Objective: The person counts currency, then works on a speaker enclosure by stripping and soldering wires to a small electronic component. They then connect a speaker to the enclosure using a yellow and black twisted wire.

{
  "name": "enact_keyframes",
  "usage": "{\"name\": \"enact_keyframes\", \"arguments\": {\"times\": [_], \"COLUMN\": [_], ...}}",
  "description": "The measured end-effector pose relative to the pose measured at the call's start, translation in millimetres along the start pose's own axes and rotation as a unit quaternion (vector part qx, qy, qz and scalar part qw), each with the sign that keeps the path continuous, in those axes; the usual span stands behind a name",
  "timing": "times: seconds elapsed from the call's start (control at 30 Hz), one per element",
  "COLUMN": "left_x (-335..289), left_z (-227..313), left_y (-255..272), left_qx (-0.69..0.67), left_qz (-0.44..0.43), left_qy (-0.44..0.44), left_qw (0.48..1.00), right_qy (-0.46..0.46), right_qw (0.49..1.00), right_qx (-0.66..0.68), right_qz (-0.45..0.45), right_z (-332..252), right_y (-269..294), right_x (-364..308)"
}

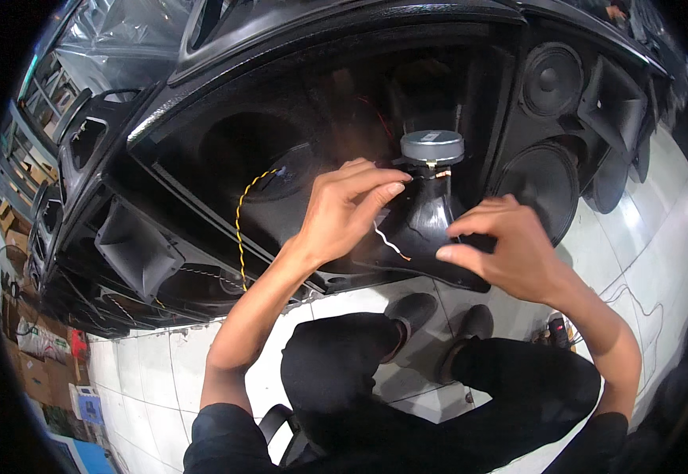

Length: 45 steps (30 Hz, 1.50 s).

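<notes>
The black cabinet (312, 95) offers room toward 11 o'clock; its rim crowds 1. Near 3 from centre, the horn (433, 212) looks stiff, slick; its probably heavy driver (432, 150), at 12, suits a rim grip. Right hand (510, 249), at 4: parted. Left hand (342, 204), at 9: pinching a thin dark lead (416, 177).

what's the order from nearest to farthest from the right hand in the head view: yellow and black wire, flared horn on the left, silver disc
Nearest the right hand first:
1. silver disc, up and to its left
2. yellow and black wire, left, beyond the left hand
3. flared horn, farthest left
</notes>
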<state>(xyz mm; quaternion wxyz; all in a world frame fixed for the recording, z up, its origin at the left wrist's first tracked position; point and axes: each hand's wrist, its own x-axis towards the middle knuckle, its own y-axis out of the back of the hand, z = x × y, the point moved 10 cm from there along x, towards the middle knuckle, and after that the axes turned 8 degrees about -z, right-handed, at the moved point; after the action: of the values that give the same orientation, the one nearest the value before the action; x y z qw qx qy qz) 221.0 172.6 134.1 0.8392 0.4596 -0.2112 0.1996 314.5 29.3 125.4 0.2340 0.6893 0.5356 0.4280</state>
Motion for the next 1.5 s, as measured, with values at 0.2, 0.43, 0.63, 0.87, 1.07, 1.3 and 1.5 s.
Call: {"name": "enact_keyframes", "arguments": {"times": [0.2, 0.43, 0.63, 0.87, 1.07, 1.3, 1.5], "left_x": [-0.7, -0.1, 0.2, 0.5, 1.2, -2.0, -6.8], "left_z": [-13.4, -14.6, -15.2, -15.6, -16.2, -14.9, -8.0], "left_y": [-8.8, -11.7, -13.5, -10.3, -9.3, -6.7, -4.1], "left_qx": [0.071, 0.056, 0.064, 0.081, 0.086, 0.08, 0.068], "left_qz": [0.01, 0.054, 0.091, 0.131, 0.158, 0.176, 0.209], "left_qy": [-0.001, -0.038, -0.054, -0.026, -0.017, -0.004, -0.027], "left_qw": [0.997, 0.996, 0.992, 0.988, 0.984, 0.981, 0.975], "right_qy": [-0.008, 0.026, -0.006, -0.095, -0.115, -0.136, -0.129], "right_qw": [0.986, 0.979, 0.983, 0.98, 0.971, 0.962, 0.952], "right_qx": [-0.053, -0.093, -0.055, 0.057, 0.088, 0.066, 0.029], "right_qz": [0.158, 0.18, 0.177, 0.163, 0.189, 0.228, 0.276], "right_z": [19.4, 23.4, 30.9, 51.0, 57.8, 58.2, 50.1], "right_y": [33.4, 11.9, 2.3, -6.9, -7.8, -7.3, -1.8], "right_x": [13.2, 27.7, 28.7, 32.1, 30.0, 26.3, 21.7]}}
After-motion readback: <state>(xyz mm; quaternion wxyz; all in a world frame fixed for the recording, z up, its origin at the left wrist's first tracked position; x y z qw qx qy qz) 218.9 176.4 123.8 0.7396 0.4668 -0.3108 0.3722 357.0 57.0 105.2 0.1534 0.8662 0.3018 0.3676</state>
